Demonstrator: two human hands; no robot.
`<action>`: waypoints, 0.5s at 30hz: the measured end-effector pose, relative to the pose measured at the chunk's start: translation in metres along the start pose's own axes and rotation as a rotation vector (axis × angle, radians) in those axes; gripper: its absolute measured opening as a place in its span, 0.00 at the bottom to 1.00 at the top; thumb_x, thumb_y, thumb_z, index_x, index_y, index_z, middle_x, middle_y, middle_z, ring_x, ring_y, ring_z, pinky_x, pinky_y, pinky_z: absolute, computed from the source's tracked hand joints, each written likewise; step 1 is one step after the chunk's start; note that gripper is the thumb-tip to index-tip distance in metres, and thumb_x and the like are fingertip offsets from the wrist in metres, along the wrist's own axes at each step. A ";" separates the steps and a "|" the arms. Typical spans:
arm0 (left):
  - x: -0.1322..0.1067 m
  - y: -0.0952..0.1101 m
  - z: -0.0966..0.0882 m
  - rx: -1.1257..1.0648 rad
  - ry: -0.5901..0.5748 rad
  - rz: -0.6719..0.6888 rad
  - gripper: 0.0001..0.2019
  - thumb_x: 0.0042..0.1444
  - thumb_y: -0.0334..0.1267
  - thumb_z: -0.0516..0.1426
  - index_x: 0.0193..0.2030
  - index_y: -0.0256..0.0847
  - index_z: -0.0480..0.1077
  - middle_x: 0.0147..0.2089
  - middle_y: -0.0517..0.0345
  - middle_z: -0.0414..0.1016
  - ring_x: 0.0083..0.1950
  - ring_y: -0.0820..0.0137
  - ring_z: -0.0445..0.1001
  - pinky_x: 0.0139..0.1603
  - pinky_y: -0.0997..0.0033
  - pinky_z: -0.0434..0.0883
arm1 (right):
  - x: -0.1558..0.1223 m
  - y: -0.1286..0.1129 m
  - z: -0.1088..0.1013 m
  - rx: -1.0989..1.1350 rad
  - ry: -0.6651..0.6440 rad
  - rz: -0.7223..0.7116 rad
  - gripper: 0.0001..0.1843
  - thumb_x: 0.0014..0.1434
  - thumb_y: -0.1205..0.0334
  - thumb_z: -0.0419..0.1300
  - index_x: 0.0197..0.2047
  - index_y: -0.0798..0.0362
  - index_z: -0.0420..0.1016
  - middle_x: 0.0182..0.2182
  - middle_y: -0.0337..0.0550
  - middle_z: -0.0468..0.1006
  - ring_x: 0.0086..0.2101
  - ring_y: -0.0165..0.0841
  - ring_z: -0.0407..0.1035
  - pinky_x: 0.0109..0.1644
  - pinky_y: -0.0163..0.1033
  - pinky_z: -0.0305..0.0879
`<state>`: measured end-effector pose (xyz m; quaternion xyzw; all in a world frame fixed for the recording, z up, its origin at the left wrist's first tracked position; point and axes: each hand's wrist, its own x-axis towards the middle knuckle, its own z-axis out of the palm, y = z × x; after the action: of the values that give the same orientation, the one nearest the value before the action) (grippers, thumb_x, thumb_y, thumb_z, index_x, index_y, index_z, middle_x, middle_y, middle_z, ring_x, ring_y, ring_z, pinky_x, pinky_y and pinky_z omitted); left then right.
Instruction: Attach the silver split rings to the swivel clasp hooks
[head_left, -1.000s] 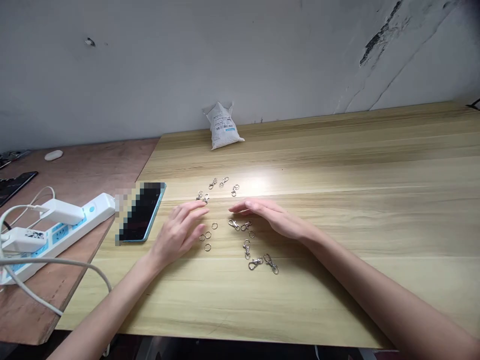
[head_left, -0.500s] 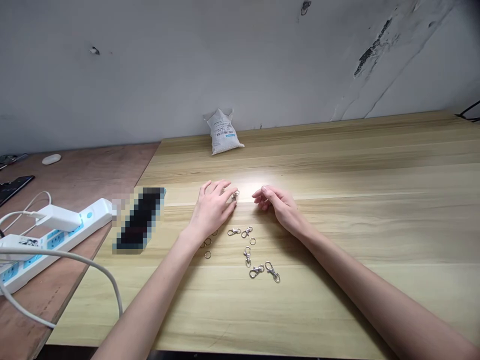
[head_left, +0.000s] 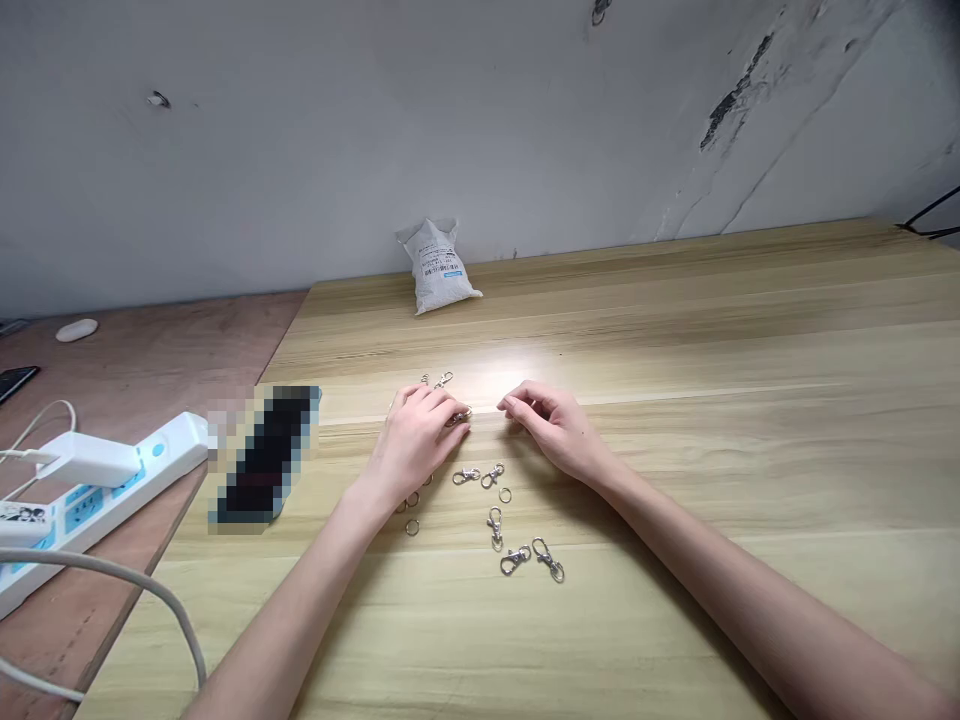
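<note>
My left hand (head_left: pixel 422 430) is low over the wooden table, thumb and fingers closed on a metal swivel clasp (head_left: pixel 460 414) that shows only in part. Just beyond its fingers lie another clasp (head_left: pixel 445 379) and a small metal piece (head_left: pixel 425 379). To the right, my right hand (head_left: pixel 553 425) has its thumb and index finger pinched together; whether something tiny is between them is hidden. Nearer to me lie several silver swivel clasps (head_left: pixel 515 560) and a split ring (head_left: pixel 505 495). More rings (head_left: pixel 412 527) sit beside my left wrist, some partly covered by it.
A white plastic packet (head_left: pixel 439 275) leans at the wall behind the table. On the left lies a phone-like dark object (head_left: pixel 264 455), blurred out. A power strip (head_left: pixel 97 505) with plugs and a grey cable (head_left: pixel 161 590) occupies the brown table's edge.
My left hand has drawn back a little towards me with a clasp, uncovering pieces beyond it. My right fingers have come together into a pinch. The view has shifted slightly.
</note>
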<state>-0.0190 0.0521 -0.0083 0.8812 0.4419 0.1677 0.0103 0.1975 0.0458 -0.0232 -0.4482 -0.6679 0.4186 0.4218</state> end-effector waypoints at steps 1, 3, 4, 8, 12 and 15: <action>0.002 0.001 0.000 0.024 -0.001 -0.003 0.05 0.61 0.37 0.58 0.41 0.42 0.73 0.41 0.59 0.78 0.44 0.66 0.73 0.55 0.59 0.62 | 0.000 0.000 0.000 0.003 -0.003 0.002 0.13 0.64 0.56 0.54 0.34 0.54 0.74 0.28 0.40 0.72 0.27 0.28 0.62 0.31 0.35 0.58; 0.006 0.004 0.001 0.100 0.013 0.003 0.04 0.60 0.37 0.58 0.39 0.40 0.74 0.39 0.57 0.77 0.41 0.66 0.73 0.53 0.59 0.64 | 0.001 -0.001 -0.001 0.016 -0.012 0.006 0.13 0.64 0.57 0.54 0.33 0.54 0.74 0.28 0.39 0.72 0.27 0.28 0.62 0.32 0.35 0.58; 0.008 0.005 0.002 0.152 0.023 0.019 0.04 0.61 0.35 0.57 0.37 0.40 0.74 0.37 0.56 0.77 0.40 0.65 0.73 0.52 0.59 0.64 | 0.001 -0.001 -0.001 0.023 -0.016 0.009 0.13 0.64 0.57 0.54 0.33 0.54 0.74 0.28 0.39 0.72 0.27 0.28 0.62 0.32 0.35 0.58; 0.018 0.008 0.004 0.341 0.043 0.138 0.10 0.59 0.26 0.54 0.29 0.37 0.72 0.31 0.53 0.74 0.35 0.63 0.71 0.45 0.60 0.66 | 0.002 -0.001 -0.001 0.036 -0.025 0.008 0.13 0.64 0.57 0.54 0.34 0.54 0.74 0.28 0.40 0.73 0.29 0.29 0.64 0.34 0.36 0.59; 0.023 0.003 0.006 0.336 0.055 0.163 0.11 0.56 0.22 0.53 0.25 0.36 0.69 0.29 0.51 0.72 0.33 0.63 0.70 0.34 0.63 0.64 | 0.002 0.001 -0.002 0.044 -0.029 0.010 0.12 0.64 0.57 0.54 0.34 0.54 0.74 0.29 0.40 0.73 0.30 0.29 0.64 0.34 0.36 0.59; 0.021 0.001 0.003 0.289 0.096 0.144 0.10 0.57 0.26 0.54 0.27 0.37 0.70 0.30 0.53 0.73 0.33 0.64 0.70 0.34 0.64 0.65 | 0.002 0.002 -0.002 0.029 -0.038 0.001 0.12 0.65 0.57 0.54 0.34 0.54 0.74 0.29 0.40 0.73 0.30 0.29 0.64 0.34 0.36 0.59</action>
<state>-0.0058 0.0687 -0.0048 0.8939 0.3971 0.1444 -0.1498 0.1993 0.0482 -0.0238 -0.4345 -0.6694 0.4367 0.4151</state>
